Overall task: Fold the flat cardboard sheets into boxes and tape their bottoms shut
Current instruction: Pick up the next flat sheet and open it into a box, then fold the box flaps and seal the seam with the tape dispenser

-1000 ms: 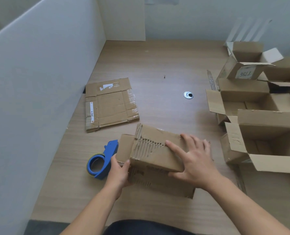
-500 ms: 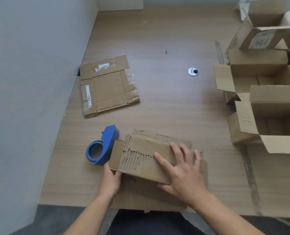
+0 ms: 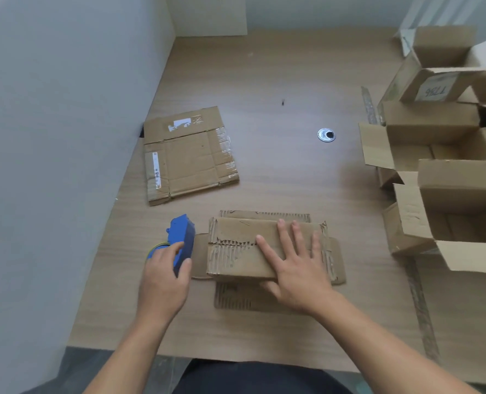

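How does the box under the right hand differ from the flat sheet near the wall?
The box is folded up, flaps closed; the sheet lies flat. The right hand presses the box; nothing touches the sheet. The box's surface is torn to the corrugation; the sheet bears labels. Both are brown cardboard.

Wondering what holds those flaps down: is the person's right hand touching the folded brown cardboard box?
Touching. The head view shows the right hand flat, fingers spread, on top of the folded brown cardboard box.
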A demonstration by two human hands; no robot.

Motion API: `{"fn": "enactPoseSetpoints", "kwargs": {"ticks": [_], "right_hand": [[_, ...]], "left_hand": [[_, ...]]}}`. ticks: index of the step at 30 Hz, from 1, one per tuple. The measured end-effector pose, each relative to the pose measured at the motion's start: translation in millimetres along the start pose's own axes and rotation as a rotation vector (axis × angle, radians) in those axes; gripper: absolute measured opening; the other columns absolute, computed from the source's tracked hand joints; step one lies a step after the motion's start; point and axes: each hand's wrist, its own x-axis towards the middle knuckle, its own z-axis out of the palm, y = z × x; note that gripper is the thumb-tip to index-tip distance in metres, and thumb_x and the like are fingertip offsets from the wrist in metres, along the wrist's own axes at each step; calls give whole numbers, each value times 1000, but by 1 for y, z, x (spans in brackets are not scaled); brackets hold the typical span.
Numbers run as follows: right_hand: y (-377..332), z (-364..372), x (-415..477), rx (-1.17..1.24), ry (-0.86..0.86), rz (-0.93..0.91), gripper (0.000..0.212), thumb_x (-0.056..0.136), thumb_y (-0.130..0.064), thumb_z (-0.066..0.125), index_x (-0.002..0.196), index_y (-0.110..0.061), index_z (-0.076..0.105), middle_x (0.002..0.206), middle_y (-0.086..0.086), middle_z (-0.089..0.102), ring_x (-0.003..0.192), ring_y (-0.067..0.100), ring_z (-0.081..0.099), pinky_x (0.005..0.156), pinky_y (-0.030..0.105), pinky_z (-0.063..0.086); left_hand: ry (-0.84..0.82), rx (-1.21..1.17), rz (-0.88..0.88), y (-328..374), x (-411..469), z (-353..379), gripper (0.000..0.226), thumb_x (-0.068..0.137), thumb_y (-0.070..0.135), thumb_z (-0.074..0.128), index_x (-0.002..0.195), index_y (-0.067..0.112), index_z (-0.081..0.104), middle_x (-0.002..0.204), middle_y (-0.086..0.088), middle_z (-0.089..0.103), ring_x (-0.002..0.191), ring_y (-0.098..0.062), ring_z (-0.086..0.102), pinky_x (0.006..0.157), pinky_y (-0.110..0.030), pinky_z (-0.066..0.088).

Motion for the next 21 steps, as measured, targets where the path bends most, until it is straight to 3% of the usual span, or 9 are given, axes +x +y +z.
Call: {"fn": "enactPoseSetpoints", "kwargs": {"ticks": [3,5,7,10,12,16,18,21], "right_hand": [[0,4,1,100,58,12,65,89,-76,4,148,-53,-13,156,4,-34,143,29,-35,111,58,-23],[-3,6,1,117,156,50,54,95,-69,11,148,-57,12,165,5,-1,152,31,-4,115,57,-8],[-5,9,2,105,203,78,52,94,-64,26,144,-52,32,159,7,30,147,32,23,114,56,6],[-8,14,6,92,271,77,52,91,-65,33,141,-50,39,155,6,39,144,31,26,114,54,8],[-8,16,8,115,289,74,51,89,-66,34,137,-48,41,155,5,38,145,31,28,115,52,8],[-4,15,10,229,250,49,62,86,-69,28,142,-45,37,162,-2,23,151,25,12,119,45,-4],[-5,13,13,308,272,17,68,84,-69,25,146,-43,35,162,-6,20,152,19,8,120,40,-9],[-6,5,14,623,357,-19,62,86,-62,34,142,-36,46,153,-9,37,146,6,22,123,44,2]], "left_hand": [[-47,92,-53,-10,21,-1,60,95,28,60,150,20,40,124,-10,59,115,-30,50,101,-42,40],[-112,180,-110,-12,31,3,71,96,37,56,157,30,21,126,-10,58,116,-33,50,98,-45,43],[-172,254,-157,-11,35,9,74,98,43,50,158,37,7,121,-10,57,110,-31,53,88,-42,48],[-213,288,-208,-8,34,15,74,102,36,44,156,40,-6,90,-4,59,76,-20,56,65,-35,45],[-220,295,-224,-6,35,13,74,102,26,43,156,38,-6,79,-4,57,67,-19,53,61,-35,42],[-110,175,-220,3,44,-11,71,96,19,45,157,36,13,84,-8,58,76,-31,53,69,-37,42],[-32,108,-127,14,42,-30,69,92,21,50,152,41,23,81,-4,58,75,-31,55,69,-38,44],[-4,68,93,37,33,-51,69,89,21,59,146,48,31,81,2,57,71,-28,55,68,-38,46]]}}
